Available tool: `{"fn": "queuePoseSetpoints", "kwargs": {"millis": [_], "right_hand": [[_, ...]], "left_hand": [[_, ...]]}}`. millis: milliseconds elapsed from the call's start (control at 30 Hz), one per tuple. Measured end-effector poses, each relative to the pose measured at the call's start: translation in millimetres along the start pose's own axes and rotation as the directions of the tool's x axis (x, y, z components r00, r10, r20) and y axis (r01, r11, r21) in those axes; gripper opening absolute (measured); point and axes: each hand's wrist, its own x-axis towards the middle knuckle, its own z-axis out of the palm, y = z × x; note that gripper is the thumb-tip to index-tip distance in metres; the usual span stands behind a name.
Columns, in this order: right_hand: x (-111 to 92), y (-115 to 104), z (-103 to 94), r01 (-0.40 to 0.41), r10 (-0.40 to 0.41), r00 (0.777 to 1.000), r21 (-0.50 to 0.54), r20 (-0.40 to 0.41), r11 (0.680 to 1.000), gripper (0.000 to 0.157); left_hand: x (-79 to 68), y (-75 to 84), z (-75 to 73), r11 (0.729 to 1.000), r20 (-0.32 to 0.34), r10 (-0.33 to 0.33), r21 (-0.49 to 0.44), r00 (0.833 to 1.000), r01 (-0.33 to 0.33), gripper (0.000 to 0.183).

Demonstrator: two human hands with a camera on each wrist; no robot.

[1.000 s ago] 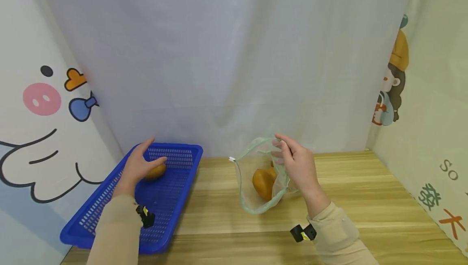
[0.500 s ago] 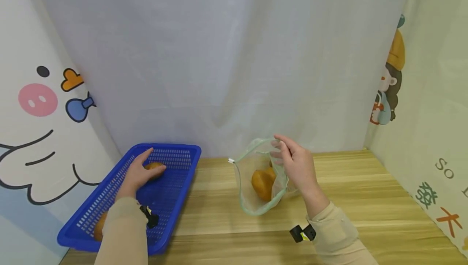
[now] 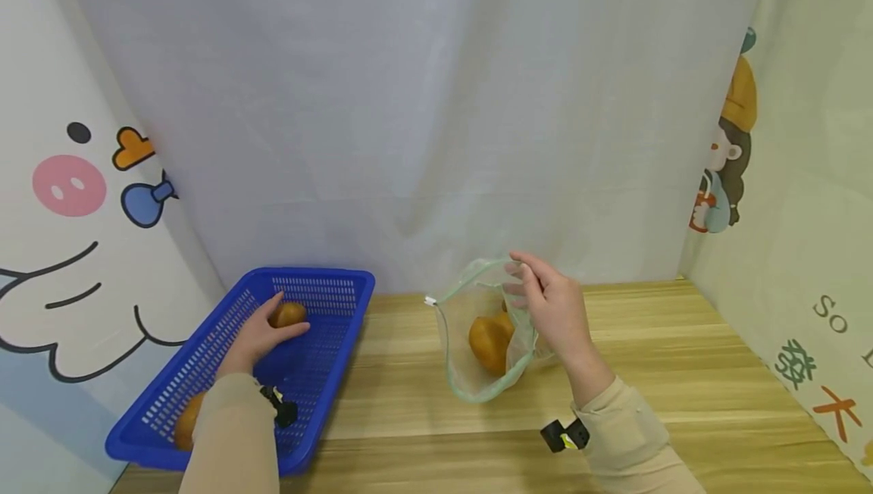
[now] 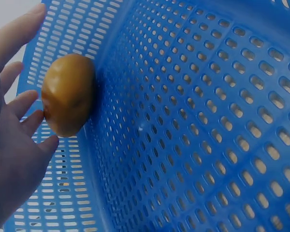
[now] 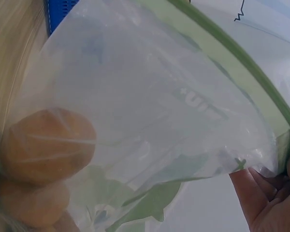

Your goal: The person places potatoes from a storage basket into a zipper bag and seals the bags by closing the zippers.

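A smooth, orange-brown, mango-like fruit (image 3: 292, 314) lies at the back left of the blue plastic basket (image 3: 319, 354). My left hand (image 3: 255, 336) reaches in beside it with thumb and fingers spread. In the left wrist view, fingertips come very close to the fruit (image 4: 70, 94); whether they touch it I cannot tell. My right hand (image 3: 561, 311) pinches the rim of a clear zip bag (image 5: 135, 92) with a green edge, its mouth held wide. Inside the bag sit similar fruits (image 3: 488, 344), partly hidden by the film and the hand.
Another fruit (image 3: 187, 422) lies at the near left of the basket, partly behind my left sleeve. A white slider (image 3: 430, 301) sits on the bag's edge. The wooden table (image 3: 402, 441) ends at a grey-white curtain (image 3: 423, 138), with printed panels at both sides.
My left hand has lowered into the basket toward the far fruit, its fingers now lower beside it. The near fruit has come into sight. My right hand and the bag stay nearly still.
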Motion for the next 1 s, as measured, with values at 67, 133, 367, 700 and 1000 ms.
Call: {"fn": "queuePoseSetpoints", "kwargs": {"millis": [67, 133, 367, 700, 1000], "right_hand": [[0, 0, 0.2, 0.001, -0.001, 1.0, 0.002, 0.0, 1.0, 0.031], [0, 0, 0.4, 0.002, -0.002, 1.0, 0.003, -0.001, 1.0, 0.031], [0, 0, 0.7, 0.004, -0.004, 1.0, 0.01, 0.008, 1.0, 0.032], [0, -1, 2.2, -0.005, 0.005, 1.0, 0.002, 0.015, 1.0, 0.032], [0, 0, 4.1, -0.011, 0.011, 1.0, 0.005, 0.017, 1.0, 0.032]], "left_hand": [[0.2, -1.6, 0.4, 1.0, 0.014, 0.002, 0.007, 1.0, -0.002, 0.103], [0.2, -2.5, 1.2, 1.0, 0.02, 0.006, 0.024, 1.0, -0.007, 0.103], [-2.5, -2.4, 3.7, 0.996, 0.033, 0.043, 0.078, 0.999, -0.046, 0.097], [2.8, -1.2, 13.7, 0.985, 0.026, 0.172, -0.007, 0.985, -0.172, 0.083], [10.4, 8.2, 25.7, 0.985, 0.081, 0.171, -0.051, 0.982, -0.168, 0.082]]}}
